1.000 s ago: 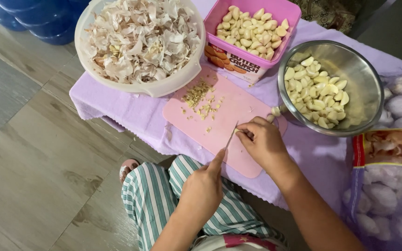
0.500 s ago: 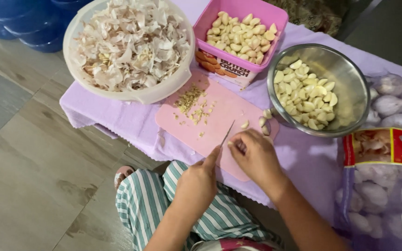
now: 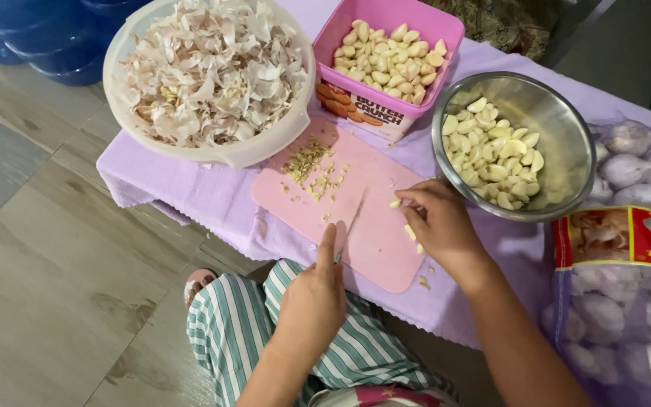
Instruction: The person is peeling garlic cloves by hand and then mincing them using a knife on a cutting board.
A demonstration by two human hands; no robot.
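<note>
My left hand (image 3: 312,292) grips a small knife (image 3: 351,224), blade lying over the pink cutting board (image 3: 371,241). My right hand (image 3: 438,224) rests on the board's right edge, fingertips pinching a peeled garlic clove (image 3: 395,203), with another clove under the palm. A pile of chopped garlic bits (image 3: 309,162) lies at the board's far left corner. The knife tip sits a little left of the pinched clove.
A white bowl of garlic skins (image 3: 209,75) stands at the back left, a pink box of peeled cloves (image 3: 391,53) behind the board, a steel bowl of cloves (image 3: 514,147) at right. Bags of garlic bulbs (image 3: 627,301) lie far right. A purple cloth (image 3: 212,200) covers the low table.
The view has shifted. My right hand moved from the board's middle to its right edge by the steel bowl. My left hand still holds the knife over the board.
</note>
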